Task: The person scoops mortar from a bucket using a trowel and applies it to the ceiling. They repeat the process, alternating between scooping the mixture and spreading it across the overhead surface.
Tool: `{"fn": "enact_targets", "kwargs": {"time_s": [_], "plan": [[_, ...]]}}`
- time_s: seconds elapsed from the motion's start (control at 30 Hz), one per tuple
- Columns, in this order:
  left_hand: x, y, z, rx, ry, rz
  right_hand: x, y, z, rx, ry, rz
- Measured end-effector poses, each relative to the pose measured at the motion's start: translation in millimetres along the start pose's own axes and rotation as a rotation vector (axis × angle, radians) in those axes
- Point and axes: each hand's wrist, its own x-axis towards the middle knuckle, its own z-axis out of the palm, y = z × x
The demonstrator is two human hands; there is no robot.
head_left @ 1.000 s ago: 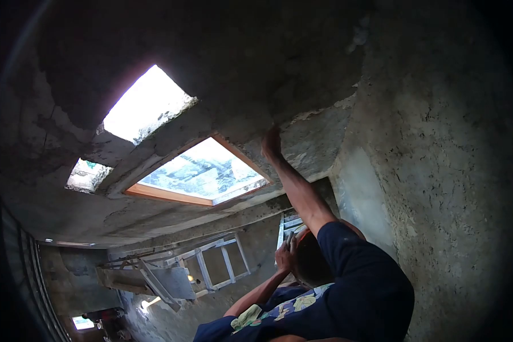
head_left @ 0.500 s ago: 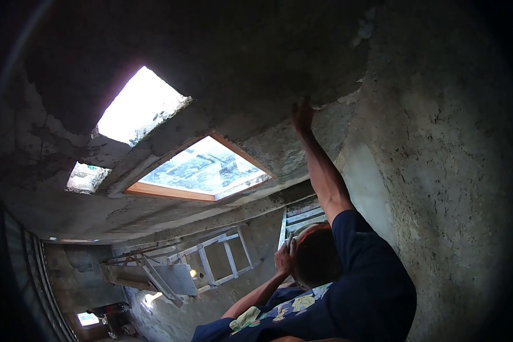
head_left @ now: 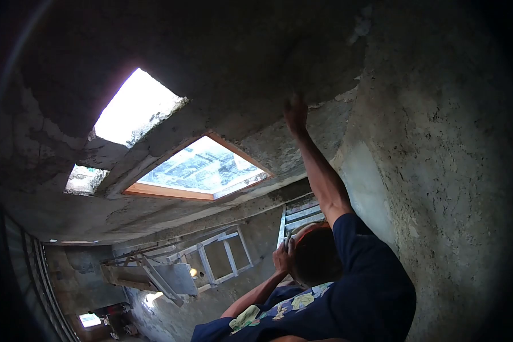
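My left hand [head_left: 283, 256] is wrapped round the edge of a dark round bowl [head_left: 318, 259] with an orange-red patch on its far rim. Grey smears coat the fingers on that rim. The bowl is held before my chest, and shadow hides what is in it. My right arm stretches up and forward, so that my right hand [head_left: 296, 113] is at the shadowed rough concrete surface [head_left: 325, 128]. Its fingers are dark and blurred, and I cannot make out anything in them. A ragged edge of the surface coat runs beside this hand.
A wood-framed opening [head_left: 171, 191] and rough bright openings [head_left: 134, 108] lie left of my right arm. Wooden ladder-like frames [head_left: 228, 256] and a grey board [head_left: 179, 278] are beyond my left hand. A coarse wall [head_left: 444, 171] rises at the right; dark bars [head_left: 31, 256] line the far left.
My right hand has shifted slightly left, and its fingers look more bent. My left hand and the bowl have stayed nearly in place.
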Motion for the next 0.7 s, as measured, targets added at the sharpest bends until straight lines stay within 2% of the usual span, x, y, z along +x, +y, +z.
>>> {"fn": "enact_targets", "kwargs": {"time_s": [0.1,0.17,0.3,0.4,0.47,0.5,0.57,0.63,0.7], "plan": [[1,4,-2,0.012,-0.025,-0.045,18,-3,9,-0.118,-0.112,-0.007],[4,6,-3,0.007,-0.011,-0.018,16,2,9,-0.131,-0.111,0.22],[4,6,-2,-0.012,0.001,0.011,-16,42,0,-0.153,-0.061,0.267],[3,4,-3,0.005,-0.013,0.004,-38,28,-23,-0.226,-0.091,0.362],[2,1,-1,0.001,-0.003,0.04,-38,6,-39,-0.123,-0.15,0.554],[1,1,-2,0.006,0.008,0.067,-33,-5,-41,-0.126,-0.147,0.554],[1,5,-4,-0.025,-0.008,0.045,-22,-21,-38,-0.051,-0.01,0.157],[0,9,-8,-0.054,-0.026,0.014,1,-17,-19,-0.034,-0.04,0.158],[-1,13,-8,-0.038,-0.004,0.023,27,-26,-8,-0.056,-0.103,0.004]]}}
